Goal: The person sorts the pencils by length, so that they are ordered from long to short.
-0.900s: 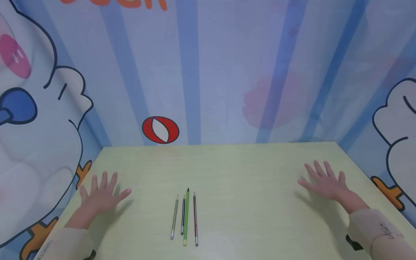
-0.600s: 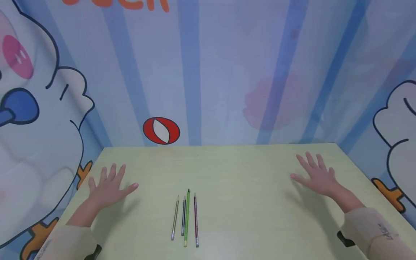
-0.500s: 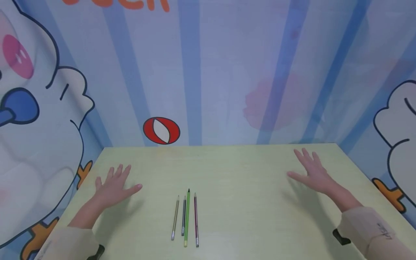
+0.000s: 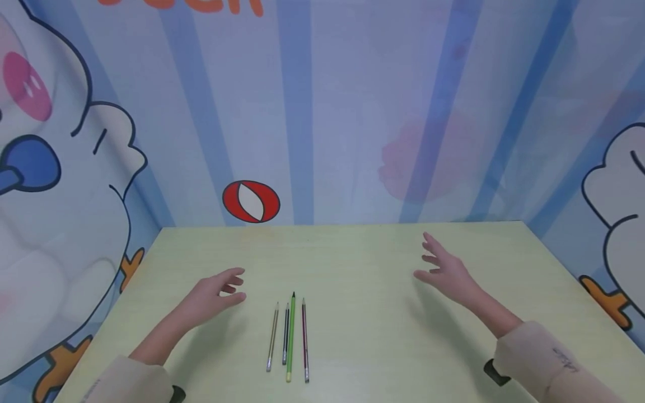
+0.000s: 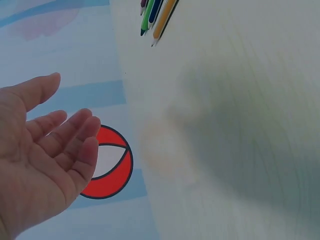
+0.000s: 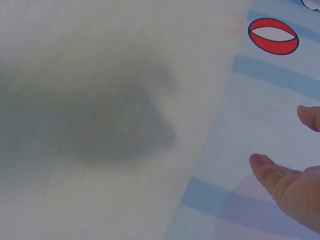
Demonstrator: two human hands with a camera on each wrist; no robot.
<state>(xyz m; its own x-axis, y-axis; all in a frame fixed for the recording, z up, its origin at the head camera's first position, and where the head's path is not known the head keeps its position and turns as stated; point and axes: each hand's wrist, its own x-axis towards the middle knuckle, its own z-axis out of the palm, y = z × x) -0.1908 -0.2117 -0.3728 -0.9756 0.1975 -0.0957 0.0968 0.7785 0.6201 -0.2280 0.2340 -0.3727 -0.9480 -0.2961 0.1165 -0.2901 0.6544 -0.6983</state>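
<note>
Left grip (image 4: 209,299) and right grip (image 4: 450,278) loose, holding nothing. Long, thin, black-tipped green pencil (image 4: 291,336) might roll if bumped.

you are in a small booth-like nook, decorated with cheerful cartoon prints; what sort of room lies around it, you cannot tell. your pale, faintly grained desk (image 4: 358,330) is closed in by printed sheeting (image 4: 347,112), blue-striped behind the desk. to the desk's left you have a big white cartoon figure (image 4: 65,235), to its right part of another white shape (image 4: 625,190). just above the desk's back edge sits a printed red-and-white oval (image 4: 251,201); high above the desk, cropped orange lettering (image 4: 204,6).
</note>
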